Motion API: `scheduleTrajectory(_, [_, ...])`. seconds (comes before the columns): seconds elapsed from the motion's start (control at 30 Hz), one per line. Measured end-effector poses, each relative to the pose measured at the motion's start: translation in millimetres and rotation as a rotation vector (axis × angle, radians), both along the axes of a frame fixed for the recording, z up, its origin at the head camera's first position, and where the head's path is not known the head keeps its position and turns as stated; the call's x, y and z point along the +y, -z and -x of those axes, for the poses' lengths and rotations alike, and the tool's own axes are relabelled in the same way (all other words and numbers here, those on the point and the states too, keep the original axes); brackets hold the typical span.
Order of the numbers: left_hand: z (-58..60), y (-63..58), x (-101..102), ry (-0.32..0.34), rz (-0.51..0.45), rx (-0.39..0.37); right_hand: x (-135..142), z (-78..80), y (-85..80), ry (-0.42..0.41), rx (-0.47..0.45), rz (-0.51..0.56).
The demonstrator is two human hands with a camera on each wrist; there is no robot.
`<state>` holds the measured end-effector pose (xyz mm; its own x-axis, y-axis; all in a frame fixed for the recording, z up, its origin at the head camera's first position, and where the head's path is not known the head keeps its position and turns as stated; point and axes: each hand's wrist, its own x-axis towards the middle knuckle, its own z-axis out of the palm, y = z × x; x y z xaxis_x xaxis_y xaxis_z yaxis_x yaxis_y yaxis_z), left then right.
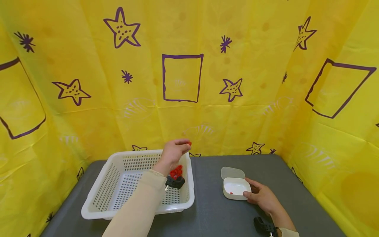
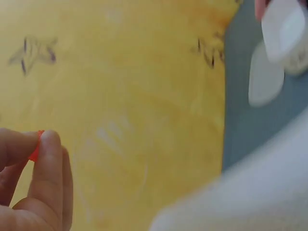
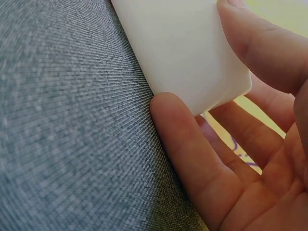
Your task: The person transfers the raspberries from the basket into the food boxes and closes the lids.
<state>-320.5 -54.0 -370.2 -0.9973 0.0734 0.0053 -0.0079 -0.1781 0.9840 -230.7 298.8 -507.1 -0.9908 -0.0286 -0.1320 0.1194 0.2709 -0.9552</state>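
My left hand (image 1: 171, 154) is raised over the right back corner of a white plastic basket (image 1: 175, 208), pinching a small red piece (image 2: 34, 153) between thumb and fingertips. Beneath that wrist, several more red pieces (image 1: 177, 171) show in the basket, partly hidden by the wrist strap. On the table to the right stands a small white box (image 1: 233, 197) with its hinged lid (image 1: 232, 172) flipped back. A single red bit (image 1: 231, 193) lies inside. My right hand (image 1: 263, 197) grips the box's right end, the thumb at the front corner and the other fingers around the back.
The grey tabletop (image 1: 207, 191) runs between basket and box. Yellow curtains (image 1: 183, 125) printed with stars and squares hang behind the table and along both sides. A black device (image 1: 264, 227) is strapped to my right wrist.
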Motion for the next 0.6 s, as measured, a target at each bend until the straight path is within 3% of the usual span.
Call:
scheduleTrajectory(0.17, [-22.4, 1.5, 40, 0.036, 0.012, 0.071, 0, 0.4, 0.1, 0.02, -0.004, 0.005])
scheduleTrajectory(0.47, [-57.7, 34.0, 110, 0.094, 0.026, 0.099, 0, 1.1, 1.0, 0.029, -0.014, -0.001])
scheduleTrajectory(0.6, [-66.8, 48.5, 128, 0.083, 0.104, 0.107, 0, 2.1, 2.0, 0.029, -0.011, -0.005])
